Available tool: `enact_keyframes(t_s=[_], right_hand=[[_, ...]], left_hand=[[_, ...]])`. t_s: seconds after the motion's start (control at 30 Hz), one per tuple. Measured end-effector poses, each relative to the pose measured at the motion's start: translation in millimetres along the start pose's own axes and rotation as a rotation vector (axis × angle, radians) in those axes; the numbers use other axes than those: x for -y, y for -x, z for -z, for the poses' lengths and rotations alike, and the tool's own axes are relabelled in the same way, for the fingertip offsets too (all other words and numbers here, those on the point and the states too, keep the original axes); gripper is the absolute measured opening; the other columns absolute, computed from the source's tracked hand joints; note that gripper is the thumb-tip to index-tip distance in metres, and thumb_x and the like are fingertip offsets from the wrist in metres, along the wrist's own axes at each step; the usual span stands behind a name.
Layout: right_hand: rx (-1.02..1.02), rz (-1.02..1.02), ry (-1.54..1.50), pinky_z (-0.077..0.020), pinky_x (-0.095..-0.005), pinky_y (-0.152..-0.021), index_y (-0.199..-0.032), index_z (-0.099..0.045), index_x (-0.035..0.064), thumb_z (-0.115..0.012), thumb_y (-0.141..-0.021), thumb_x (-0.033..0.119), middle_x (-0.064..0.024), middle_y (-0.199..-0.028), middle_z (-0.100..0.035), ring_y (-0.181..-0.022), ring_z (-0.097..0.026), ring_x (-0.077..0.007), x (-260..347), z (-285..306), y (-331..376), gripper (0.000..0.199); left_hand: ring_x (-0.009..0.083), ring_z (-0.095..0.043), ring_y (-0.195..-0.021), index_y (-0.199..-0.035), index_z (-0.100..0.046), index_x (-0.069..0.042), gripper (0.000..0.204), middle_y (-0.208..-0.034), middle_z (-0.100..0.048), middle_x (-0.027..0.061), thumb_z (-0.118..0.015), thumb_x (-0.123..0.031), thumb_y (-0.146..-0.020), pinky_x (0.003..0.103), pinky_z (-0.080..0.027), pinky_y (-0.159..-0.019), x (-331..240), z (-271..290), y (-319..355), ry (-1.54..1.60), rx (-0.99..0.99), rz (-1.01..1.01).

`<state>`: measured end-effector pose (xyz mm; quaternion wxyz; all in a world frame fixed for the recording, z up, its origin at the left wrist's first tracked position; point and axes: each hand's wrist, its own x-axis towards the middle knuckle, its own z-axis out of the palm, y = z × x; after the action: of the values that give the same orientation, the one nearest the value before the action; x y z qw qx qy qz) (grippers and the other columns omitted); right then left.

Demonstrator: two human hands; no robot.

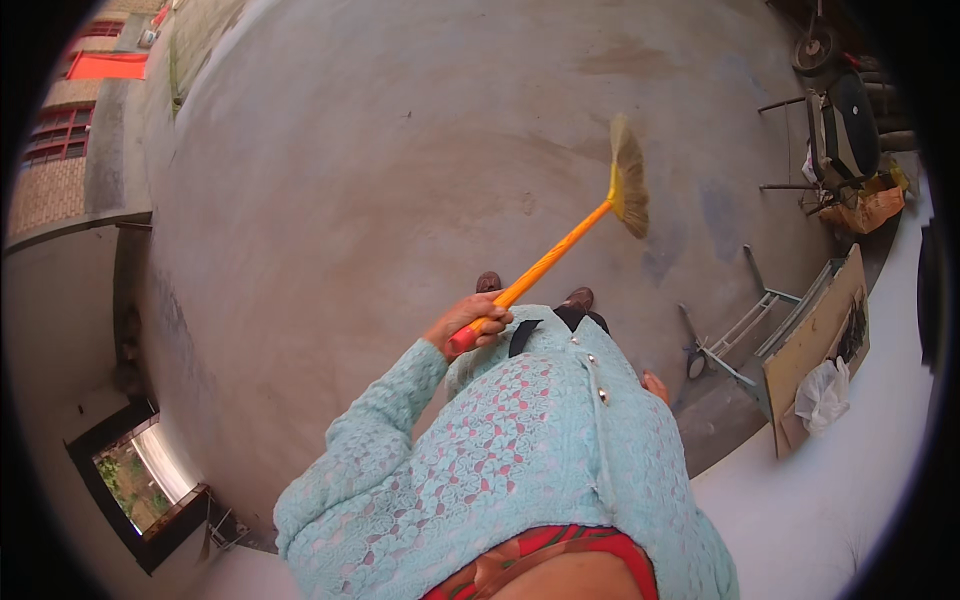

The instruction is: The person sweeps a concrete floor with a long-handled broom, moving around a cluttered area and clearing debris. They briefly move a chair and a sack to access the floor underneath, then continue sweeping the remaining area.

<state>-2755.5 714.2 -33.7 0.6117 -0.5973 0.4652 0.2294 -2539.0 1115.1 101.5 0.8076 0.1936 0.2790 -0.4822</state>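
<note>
Head view: my left hand (472, 320) wrapped tight around orange broom (560, 245) handle, centre frame; bristles on concrete floor (350, 180). Right hand (655, 385) mostly hidden, grip unclear.

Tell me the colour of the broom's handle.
Orange, with a red grip end, on the broom; seen in the head view.

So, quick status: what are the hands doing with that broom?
Left hand gripping broom at handle end. Right hand empty, down at side. Bristles out over bare concrete floor; nothing in their path.
</note>
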Motion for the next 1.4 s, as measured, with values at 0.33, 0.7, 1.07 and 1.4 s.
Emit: enact_keyframes(t_s=[0.33,0.7,1.07,1.4], right_hand=[[-0.002,-0.062,-0.131,-0.0464,-0.0258,-0.059,-0.121,-0.04,0.002,-0.048,-0.084,0.021,-0.0121,-0.082,-0.058,-0.067,-0.057,-0.017,20,0,20,0.042],[-0.007,-0.052,-0.106,-0.0459,-0.0264,-0.061,-0.119,-0.042,0.0004,-0.05,-0.083,0.02,-0.0116,-0.083,-0.057,-0.071,-0.057,-0.0167,34,-25,10,0.042],[-0.028,-0.1,-0.171,-0.0464,-0.0274,-0.063,-0.119,-0.042,0.0006,-0.048,-0.083,0.018,-0.0114,-0.083,-0.057,-0.07,-0.056,-0.0179,9,-4,10,0.04],[-0.074,-0.053,-0.095,-0.047,-0.0296,-0.067,-0.12,-0.041,-0.0013,-0.049,-0.084,0.02,-0.0152,-0.087,-0.058,-0.076,-0.058,-0.0201,-19,19,20,0.043]], left_hand=[[0.0064,-0.043,-0.045,-0.091,-0.036,-0.003,0.021,-0.072,-0.045,0.0072,-0.049,-0.003,-0.076,0.02,-0.034,-0.034,-18,109,-73,0.15,-0.149,-0.076],[0.0055,-0.043,-0.047,-0.087,-0.036,-0.004,0.014,-0.071,-0.046,0.0061,-0.046,-0.002,-0.077,0.019,-0.04,-0.036,-70,108,32,-0.072,-0.494,-0.573],[0.0044,-0.04,-0.045,-0.109,-0.035,-0.002,0.036,-0.074,-0.044,0.0057,-0.048,0.0,-0.075,0.018,-0.039,-0.034,-17,0,43,-0.021,-0.234,-0.417],[0.0035,-0.037,-0.043,-0.11,-0.033,-0.004,0.036,-0.069,-0.038,0.0028,-0.046,0.0,-0.077,0.016,-0.035,-0.033,-16,-42,-130,-0.005,0.168,0.052]])
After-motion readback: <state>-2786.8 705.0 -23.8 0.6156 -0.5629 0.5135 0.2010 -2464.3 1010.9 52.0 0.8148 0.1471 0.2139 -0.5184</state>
